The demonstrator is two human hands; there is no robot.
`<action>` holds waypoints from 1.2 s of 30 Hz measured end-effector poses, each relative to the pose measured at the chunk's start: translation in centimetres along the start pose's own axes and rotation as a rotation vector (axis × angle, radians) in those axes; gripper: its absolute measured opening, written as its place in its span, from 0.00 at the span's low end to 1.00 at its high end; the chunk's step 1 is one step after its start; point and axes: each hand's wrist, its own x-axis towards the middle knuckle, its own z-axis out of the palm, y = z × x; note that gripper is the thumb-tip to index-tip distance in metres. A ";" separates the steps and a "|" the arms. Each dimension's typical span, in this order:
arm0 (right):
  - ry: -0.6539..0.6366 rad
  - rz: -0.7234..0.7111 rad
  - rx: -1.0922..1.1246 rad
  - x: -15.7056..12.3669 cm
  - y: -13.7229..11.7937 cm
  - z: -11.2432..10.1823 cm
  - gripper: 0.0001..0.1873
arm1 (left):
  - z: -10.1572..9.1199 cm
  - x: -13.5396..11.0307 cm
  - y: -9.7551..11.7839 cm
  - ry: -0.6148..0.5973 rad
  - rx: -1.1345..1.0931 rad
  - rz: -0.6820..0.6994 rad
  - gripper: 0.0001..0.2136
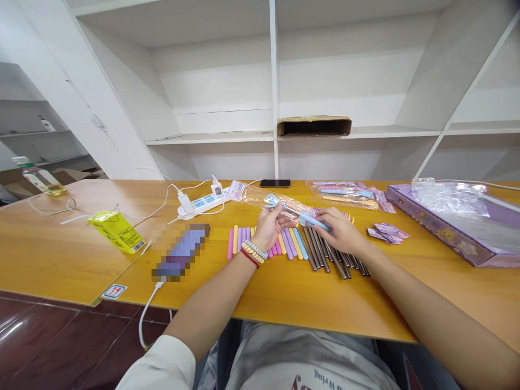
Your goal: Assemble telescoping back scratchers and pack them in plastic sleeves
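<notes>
A back scratcher [314, 221] with a light blue handle and a blue claw head lies partly inside a transparent plastic bag [252, 194]. My right hand [340, 230] is closed around its handle. Near the claw end, my left hand [268, 226] pinches the bag, thumb on top and fingers underneath. Below my hands, pink, yellow, purple and blue handles [289, 244] lie in a row. Several metal rods [325, 254] are bunched beside them, partly covered by my right hand.
Bagged back scratchers [345, 194] and small printed cards [388, 233] lie to the right, near a purple display box [442, 233]. On the left are a blurred phone [182, 252], a power strip [205, 203] and a yellow carton [117, 230]. A black phone [275, 183] lies behind.
</notes>
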 end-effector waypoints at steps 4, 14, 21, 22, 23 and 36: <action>-0.063 0.034 -0.046 -0.1 0.6 -0.3 0.08 | -0.6 0.2 1.2 0.075 -0.052 0.080 0.13; 0.106 0.181 -0.270 -0.8 4.9 -0.9 0.12 | -3.7 2.6 3.2 0.444 -0.011 0.234 0.12; 0.213 0.585 -0.282 -2.0 7.6 -2.4 0.15 | -7.0 4.1 4.4 0.772 0.043 0.300 0.05; 0.217 0.619 -0.262 -2.0 7.6 -2.4 0.15 | -7.2 4.2 4.3 0.772 0.047 0.282 0.06; 0.216 0.632 -0.243 -2.1 7.6 -2.4 0.15 | -7.4 4.3 4.2 0.771 0.054 0.259 0.06; 0.076 0.393 -0.228 -1.3 5.5 -1.6 0.19 | -8.7 4.8 4.1 0.705 0.163 -0.047 0.10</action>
